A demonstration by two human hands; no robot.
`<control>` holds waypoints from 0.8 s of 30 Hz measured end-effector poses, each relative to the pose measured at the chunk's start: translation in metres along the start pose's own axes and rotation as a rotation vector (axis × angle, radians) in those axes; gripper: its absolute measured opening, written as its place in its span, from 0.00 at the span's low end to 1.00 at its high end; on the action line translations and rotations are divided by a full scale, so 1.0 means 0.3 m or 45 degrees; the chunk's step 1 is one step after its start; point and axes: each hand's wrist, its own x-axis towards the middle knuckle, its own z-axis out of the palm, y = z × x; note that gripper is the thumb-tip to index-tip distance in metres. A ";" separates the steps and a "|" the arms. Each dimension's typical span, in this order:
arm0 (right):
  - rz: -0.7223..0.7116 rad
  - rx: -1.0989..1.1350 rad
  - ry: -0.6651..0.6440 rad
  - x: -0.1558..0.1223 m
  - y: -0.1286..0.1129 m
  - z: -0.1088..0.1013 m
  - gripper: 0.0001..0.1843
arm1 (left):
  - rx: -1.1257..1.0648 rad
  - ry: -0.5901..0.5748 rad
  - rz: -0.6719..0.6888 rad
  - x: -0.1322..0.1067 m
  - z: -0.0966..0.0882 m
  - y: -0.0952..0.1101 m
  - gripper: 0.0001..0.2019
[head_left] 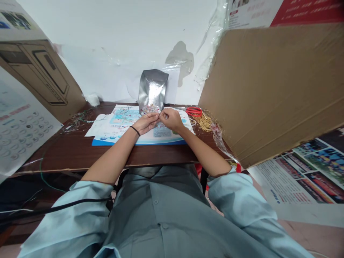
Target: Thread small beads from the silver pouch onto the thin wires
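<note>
My left hand [146,123], with a dark band on its wrist, is held palm partly up over the printed sheets, its fingers pressed together. Close against its fingertips, my right hand [172,120] makes a pinch between thumb and forefinger. Whatever sits between the fingertips is too small to make out. Just beyond the hands lies a pile of small clear and coloured beads [149,109]. Behind it a silver foil pouch [153,87] stands against the wall. A printed sheet with a blue edge [166,142] lies beneath the hands.
Right of the hands are red-handled scissors [194,111] and a heap of gold-coloured pins or sticks [204,123]. Tangled clear thread [77,121] lies at the left of the brown table [161,154]. Cardboard panels [274,86] border both sides; a white wall [129,32] stands behind.
</note>
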 end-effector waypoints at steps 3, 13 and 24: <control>-0.012 -0.030 -0.002 -0.002 0.002 0.004 0.09 | 0.024 -0.003 -0.006 -0.010 0.011 0.005 0.08; -0.077 -0.007 -0.054 0.002 0.017 0.003 0.09 | 0.027 0.033 -0.025 -0.021 0.028 0.014 0.07; -0.149 0.093 -0.081 0.005 0.028 -0.004 0.11 | 0.077 0.080 -0.082 -0.029 0.034 0.022 0.06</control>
